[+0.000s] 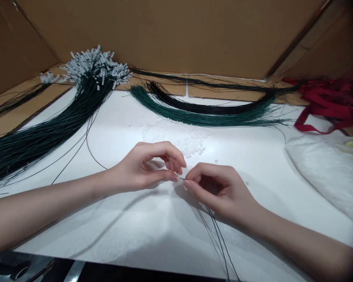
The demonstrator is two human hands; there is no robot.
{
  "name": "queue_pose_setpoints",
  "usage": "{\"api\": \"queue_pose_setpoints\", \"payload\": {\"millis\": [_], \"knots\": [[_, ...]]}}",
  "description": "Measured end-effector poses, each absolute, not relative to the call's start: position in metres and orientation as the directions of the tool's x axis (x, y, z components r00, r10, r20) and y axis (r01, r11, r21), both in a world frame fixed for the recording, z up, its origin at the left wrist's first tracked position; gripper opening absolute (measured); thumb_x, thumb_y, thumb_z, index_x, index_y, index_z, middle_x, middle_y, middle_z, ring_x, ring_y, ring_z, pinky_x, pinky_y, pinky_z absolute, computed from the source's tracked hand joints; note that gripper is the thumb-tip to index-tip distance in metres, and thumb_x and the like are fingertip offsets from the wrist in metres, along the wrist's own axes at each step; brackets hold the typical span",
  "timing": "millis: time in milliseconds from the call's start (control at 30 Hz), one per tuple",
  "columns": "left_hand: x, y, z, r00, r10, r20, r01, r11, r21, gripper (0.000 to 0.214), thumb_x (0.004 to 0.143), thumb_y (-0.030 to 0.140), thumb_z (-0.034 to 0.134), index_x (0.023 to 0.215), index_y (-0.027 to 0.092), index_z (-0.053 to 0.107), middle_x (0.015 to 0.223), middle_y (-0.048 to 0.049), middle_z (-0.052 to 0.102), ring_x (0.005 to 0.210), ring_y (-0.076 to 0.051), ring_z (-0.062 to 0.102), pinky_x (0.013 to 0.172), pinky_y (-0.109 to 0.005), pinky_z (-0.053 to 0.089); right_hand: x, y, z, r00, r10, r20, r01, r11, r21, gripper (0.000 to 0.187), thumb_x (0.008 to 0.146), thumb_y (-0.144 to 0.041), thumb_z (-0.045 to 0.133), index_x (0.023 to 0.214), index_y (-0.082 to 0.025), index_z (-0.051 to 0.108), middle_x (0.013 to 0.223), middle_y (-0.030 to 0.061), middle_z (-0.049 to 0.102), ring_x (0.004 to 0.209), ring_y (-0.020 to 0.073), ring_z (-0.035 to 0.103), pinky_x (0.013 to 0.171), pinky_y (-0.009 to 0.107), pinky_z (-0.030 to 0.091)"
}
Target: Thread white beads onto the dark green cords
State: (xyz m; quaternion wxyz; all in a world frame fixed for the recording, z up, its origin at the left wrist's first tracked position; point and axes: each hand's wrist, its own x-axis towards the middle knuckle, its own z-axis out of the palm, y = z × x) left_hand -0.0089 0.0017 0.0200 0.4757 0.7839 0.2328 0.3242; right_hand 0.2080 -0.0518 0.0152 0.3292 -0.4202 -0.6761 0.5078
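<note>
Held thin, dark, wire-like strands point(215, 225) clamped between thumb and forefinger of the right hand point(233, 192), the nearer one; ran long and slightly slanted from there down to the near edge of the flat white bench point(261, 156); pointed a short tip point(181, 179) leftward, just beside the half-curled left hand point(141, 168); could not tell whether clamped on anything there; saw small translucent white granules point(191, 143) scattered beyond
</note>
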Motion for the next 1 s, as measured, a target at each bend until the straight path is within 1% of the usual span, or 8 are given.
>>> {"api": "queue_pose_setpoints", "payload": {"millis": [133, 367, 567, 1000], "knots": [[-0.0105, 0.0014, 0.0187, 0.704, 0.661, 0.259, 0.06, -0.419, 0.906, 0.015, 0.085, 0.017, 0.072, 0.099, 0.017, 0.065, 0.088, -0.0036, 0.068, 0.08, -0.014, 0.068, 0.066, -0.022, 0.06, 0.2062, -0.0511, 0.0156, -0.431, 0.902, 0.024, 0.226, 0.134, -0.965, 0.016, 0.092, -0.022, 0.06, 0.077, -0.015, 0.061, 0.06, -0.0038, 0.049, 0.053, 0.0071, 0.042, 0.048, 0.02, 0.032], [-0.0105, 0.0013, 0.0186, 0.712, 0.66, 0.24, 0.064, -0.401, 0.914, 0.014, 0.086, 0.017, 0.07, 0.099, 0.018, 0.065, 0.089, -0.0037, 0.068, 0.081, -0.014, 0.069, 0.069, -0.024, 0.06, 0.2061, -0.0516, 0.0161, -0.427, 0.904, 0.004, 0.257, 0.126, -0.958, 0.015, 0.091, -0.021, 0.059, 0.077, -0.016, 0.061, 0.061, -0.0031, 0.05, 0.055, 0.008, 0.044, 0.049, 0.021, 0.034], [-0.0107, 0.0026, 0.0185, 0.712, 0.662, 0.236, 0.054, -0.387, 0.92, 0.015, 0.087, 0.017, 0.069, 0.101, 0.017, 0.064, 0.091, -0.0041, 0.068, 0.083, -0.015, 0.069, 0.073, -0.025, 0.06, 0.2067, -0.0515, 0.0158, -0.429, 0.903, 0.014, 0.238, 0.128, -0.963, 0.015, 0.091, -0.02, 0.06, 0.077, -0.015, 0.061, 0.06, -0.004, 0.049, 0.053, 0.0069, 0.042, 0.048, 0.02, 0.033], [-0.0119, 0.0025, 0.0193, 0.733, 0.645, 0.215, 0.038, -0.355, 0.934, 0.018, 0.089, 0.015, 0.067, 0.107, 0.018, 0.062, 0.094, -0.0041, 0.068, 0.087, -0.015, 0.07, 0.077, -0.026, 0.061, 0.2081, -0.0519, 0.0145, -0.438, 0.899, 0.02, 0.24, 0.138, -0.961, 0.015, 0.091, -0.019, 0.06, 0.077, -0.015, 0.062, 0.061, -0.0037, 0.051, 0.055, 0.007, 0.044, 0.05, 0.019, 0.035]]}}
